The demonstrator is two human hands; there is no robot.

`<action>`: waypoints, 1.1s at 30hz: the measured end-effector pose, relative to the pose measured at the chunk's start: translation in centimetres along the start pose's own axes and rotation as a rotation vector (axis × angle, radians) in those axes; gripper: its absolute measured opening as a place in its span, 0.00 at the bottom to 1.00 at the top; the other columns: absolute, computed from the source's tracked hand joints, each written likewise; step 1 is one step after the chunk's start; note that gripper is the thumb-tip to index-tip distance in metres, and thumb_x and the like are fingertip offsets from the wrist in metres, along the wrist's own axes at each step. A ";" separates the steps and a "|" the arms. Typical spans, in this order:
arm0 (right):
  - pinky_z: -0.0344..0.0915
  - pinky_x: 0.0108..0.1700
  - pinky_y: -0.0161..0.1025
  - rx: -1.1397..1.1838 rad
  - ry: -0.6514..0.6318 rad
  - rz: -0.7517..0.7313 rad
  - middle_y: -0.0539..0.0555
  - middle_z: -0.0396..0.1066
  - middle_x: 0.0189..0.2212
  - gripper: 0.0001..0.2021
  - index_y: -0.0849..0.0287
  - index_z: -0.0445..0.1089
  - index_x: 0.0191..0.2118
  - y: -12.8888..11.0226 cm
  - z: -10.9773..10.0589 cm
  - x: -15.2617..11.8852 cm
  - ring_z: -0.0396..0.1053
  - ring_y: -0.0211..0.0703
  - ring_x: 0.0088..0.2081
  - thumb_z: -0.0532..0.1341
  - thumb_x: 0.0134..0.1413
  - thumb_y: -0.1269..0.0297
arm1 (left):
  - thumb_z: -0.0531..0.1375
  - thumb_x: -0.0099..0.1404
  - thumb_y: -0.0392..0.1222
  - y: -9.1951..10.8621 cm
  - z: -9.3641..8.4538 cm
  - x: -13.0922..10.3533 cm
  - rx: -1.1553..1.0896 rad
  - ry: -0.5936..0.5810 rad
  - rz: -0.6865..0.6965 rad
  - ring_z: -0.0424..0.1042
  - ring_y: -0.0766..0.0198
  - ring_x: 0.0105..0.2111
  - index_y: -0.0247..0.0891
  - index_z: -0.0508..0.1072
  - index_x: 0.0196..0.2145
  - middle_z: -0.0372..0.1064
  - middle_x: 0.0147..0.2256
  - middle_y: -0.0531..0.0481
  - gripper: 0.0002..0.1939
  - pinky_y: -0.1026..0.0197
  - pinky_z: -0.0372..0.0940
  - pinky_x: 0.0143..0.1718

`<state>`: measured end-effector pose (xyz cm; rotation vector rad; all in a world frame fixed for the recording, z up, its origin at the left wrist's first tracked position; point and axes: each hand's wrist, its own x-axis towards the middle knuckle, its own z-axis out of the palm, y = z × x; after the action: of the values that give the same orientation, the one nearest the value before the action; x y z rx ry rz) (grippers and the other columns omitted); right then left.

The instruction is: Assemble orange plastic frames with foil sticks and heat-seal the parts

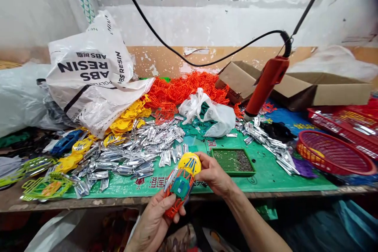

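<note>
My left hand (158,214) holds a toy car body (180,187) from below, its thumb on the dark green middle piece. The toy has a yellow end with blue stripes, an orange frame and silver strips along its left side. My right hand (215,175) pinches the yellow end at its right edge. Both hands are in front of the table's front edge. Just behind them lies a heap of silver parts (132,153), and a green tray (233,161) of small dark screws is to the right.
A red electric screwdriver (267,86) hangs from a cable at the right. Yellow parts (126,118), orange parts (189,86), a white sack (91,71), a cardboard box (339,90) and a red basket (335,151) surround the work area.
</note>
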<state>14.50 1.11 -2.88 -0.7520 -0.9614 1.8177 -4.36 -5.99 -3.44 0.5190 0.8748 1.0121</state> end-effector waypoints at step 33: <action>0.67 0.40 0.36 0.007 0.033 0.049 0.52 0.74 0.41 0.35 0.57 0.69 0.53 2.7 0.3 -0.8 0.71 0.41 0.38 0.74 0.33 0.71 | 0.71 0.53 0.50 1.7 -2.4 -1.3 0.283 0.085 0.044 0.69 0.65 0.25 0.37 0.81 0.39 0.74 0.25 0.46 0.19 0.69 0.61 0.23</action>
<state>13.37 -0.46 -4.98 -0.8056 -0.9216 1.8446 -7.53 -6.39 -3.05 0.7407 1.0950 0.9610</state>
